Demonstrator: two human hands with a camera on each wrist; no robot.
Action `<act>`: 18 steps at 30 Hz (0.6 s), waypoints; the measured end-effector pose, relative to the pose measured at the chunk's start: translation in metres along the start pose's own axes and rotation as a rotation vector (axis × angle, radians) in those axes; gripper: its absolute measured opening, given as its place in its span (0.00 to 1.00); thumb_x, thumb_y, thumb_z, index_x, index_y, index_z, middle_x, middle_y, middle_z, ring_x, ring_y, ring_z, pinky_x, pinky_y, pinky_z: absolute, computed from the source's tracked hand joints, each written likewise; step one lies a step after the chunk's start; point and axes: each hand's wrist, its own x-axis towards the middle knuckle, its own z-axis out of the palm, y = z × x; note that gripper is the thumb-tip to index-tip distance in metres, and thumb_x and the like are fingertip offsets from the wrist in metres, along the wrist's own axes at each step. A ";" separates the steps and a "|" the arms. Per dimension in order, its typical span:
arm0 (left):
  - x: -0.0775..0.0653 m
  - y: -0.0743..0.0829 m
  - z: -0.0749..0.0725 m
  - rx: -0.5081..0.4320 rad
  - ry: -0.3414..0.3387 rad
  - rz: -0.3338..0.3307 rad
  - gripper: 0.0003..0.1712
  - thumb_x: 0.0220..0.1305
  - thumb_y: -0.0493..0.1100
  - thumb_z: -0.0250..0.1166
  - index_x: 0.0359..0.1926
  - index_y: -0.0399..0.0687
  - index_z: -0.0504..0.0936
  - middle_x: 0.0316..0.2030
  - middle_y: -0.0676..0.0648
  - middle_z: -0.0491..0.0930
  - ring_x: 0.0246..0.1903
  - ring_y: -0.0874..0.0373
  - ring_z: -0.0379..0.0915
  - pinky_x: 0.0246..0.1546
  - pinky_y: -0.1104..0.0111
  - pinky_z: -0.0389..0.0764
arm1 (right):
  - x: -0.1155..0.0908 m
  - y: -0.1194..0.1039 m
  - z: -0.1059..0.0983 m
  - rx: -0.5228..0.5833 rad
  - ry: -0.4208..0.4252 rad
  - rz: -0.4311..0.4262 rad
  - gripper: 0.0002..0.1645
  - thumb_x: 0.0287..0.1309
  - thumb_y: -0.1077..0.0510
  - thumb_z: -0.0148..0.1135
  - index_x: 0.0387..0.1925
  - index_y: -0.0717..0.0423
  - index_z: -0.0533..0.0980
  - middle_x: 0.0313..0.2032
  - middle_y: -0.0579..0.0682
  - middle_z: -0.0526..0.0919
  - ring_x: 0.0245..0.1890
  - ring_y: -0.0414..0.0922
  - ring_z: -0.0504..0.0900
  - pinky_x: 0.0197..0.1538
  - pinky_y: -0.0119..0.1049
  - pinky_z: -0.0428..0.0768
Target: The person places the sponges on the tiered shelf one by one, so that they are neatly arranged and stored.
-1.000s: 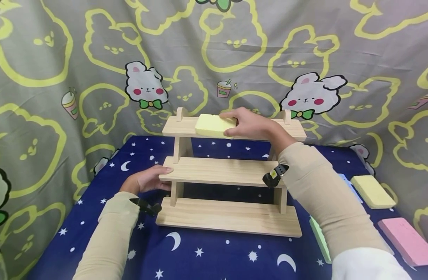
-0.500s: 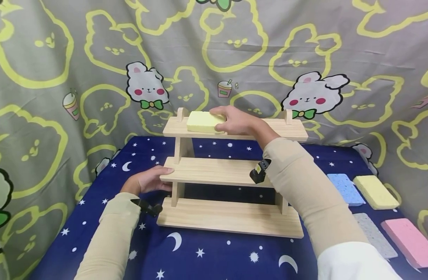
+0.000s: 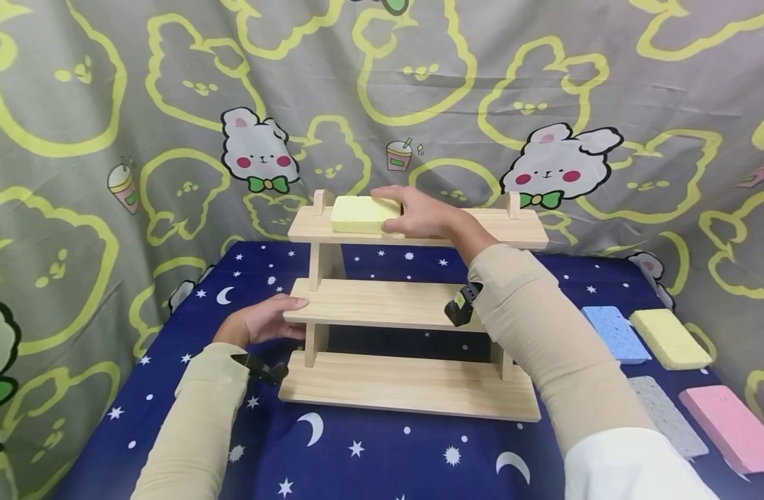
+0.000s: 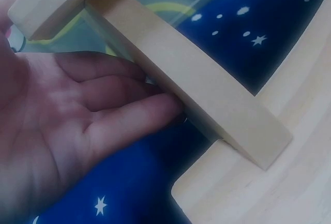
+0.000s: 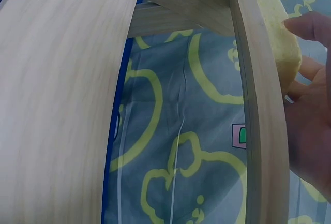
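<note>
A three-tier wooden display shelf [image 3: 388,303] stands on the star-patterned cloth. On the left part of its top tier lies a pale yellow sponge [image 3: 357,214], flat, close to the small upright peg. My right hand [image 3: 422,214] grips the sponge's right end between thumb and fingers; in the right wrist view the sponge [image 5: 276,32] shows behind the tier's edge. My left hand [image 3: 266,321] holds the left end of the middle tier, thumb on top and fingers below. The left wrist view has those fingers [image 4: 139,115] against the wooden upright [image 4: 191,79].
To the right lie a blue sponge [image 3: 616,335], another yellow sponge [image 3: 669,339], a grey sponge [image 3: 666,415] and a pink sponge [image 3: 732,427]. A patterned grey curtain [image 3: 332,83] hangs behind the shelf.
My right hand has moved left along the top tier with the yellow sponge and set it near the left peg; over the last half second it barely moves. My left hand keeps its place.
</note>
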 end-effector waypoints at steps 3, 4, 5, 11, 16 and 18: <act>-0.001 0.000 0.000 -0.003 -0.004 0.011 0.39 0.64 0.50 0.52 0.67 0.30 0.51 0.57 0.33 0.64 0.56 0.44 0.67 0.54 0.51 0.73 | -0.005 0.002 -0.001 -0.015 0.013 -0.012 0.44 0.56 0.52 0.58 0.71 0.54 0.53 0.66 0.52 0.62 0.40 0.46 0.75 0.43 0.37 0.79; -0.001 0.000 0.000 -0.006 -0.004 0.013 0.39 0.64 0.50 0.52 0.67 0.30 0.51 0.56 0.33 0.64 0.55 0.44 0.67 0.54 0.51 0.73 | -0.007 0.003 -0.002 -0.018 0.016 -0.010 0.44 0.57 0.50 0.59 0.71 0.54 0.52 0.65 0.52 0.62 0.39 0.47 0.75 0.45 0.37 0.78; -0.001 0.000 0.000 -0.008 -0.008 0.014 0.39 0.65 0.49 0.52 0.67 0.29 0.51 0.56 0.33 0.65 0.55 0.45 0.67 0.54 0.51 0.73 | -0.009 0.004 -0.002 -0.021 0.017 -0.006 0.44 0.58 0.48 0.58 0.72 0.53 0.52 0.62 0.53 0.66 0.38 0.47 0.74 0.46 0.38 0.76; 0.000 0.000 -0.001 -0.004 -0.021 0.024 0.38 0.65 0.49 0.51 0.67 0.29 0.51 0.55 0.35 0.66 0.54 0.47 0.68 0.54 0.52 0.73 | -0.025 0.009 -0.008 0.002 0.046 0.019 0.47 0.60 0.41 0.57 0.73 0.52 0.49 0.61 0.55 0.67 0.58 0.51 0.71 0.60 0.43 0.69; 0.002 -0.002 -0.003 0.001 -0.008 0.027 0.38 0.65 0.50 0.51 0.66 0.30 0.53 0.54 0.35 0.66 0.53 0.47 0.68 0.53 0.53 0.74 | -0.040 0.017 -0.015 0.017 0.064 0.038 0.48 0.60 0.41 0.58 0.73 0.52 0.48 0.73 0.48 0.50 0.69 0.47 0.58 0.68 0.43 0.60; 0.002 -0.003 -0.003 0.005 -0.007 0.027 0.38 0.65 0.51 0.51 0.66 0.30 0.53 0.54 0.35 0.66 0.53 0.47 0.69 0.52 0.53 0.74 | -0.046 0.020 -0.017 0.017 0.070 0.046 0.47 0.60 0.42 0.58 0.73 0.52 0.48 0.73 0.48 0.50 0.70 0.47 0.57 0.69 0.43 0.58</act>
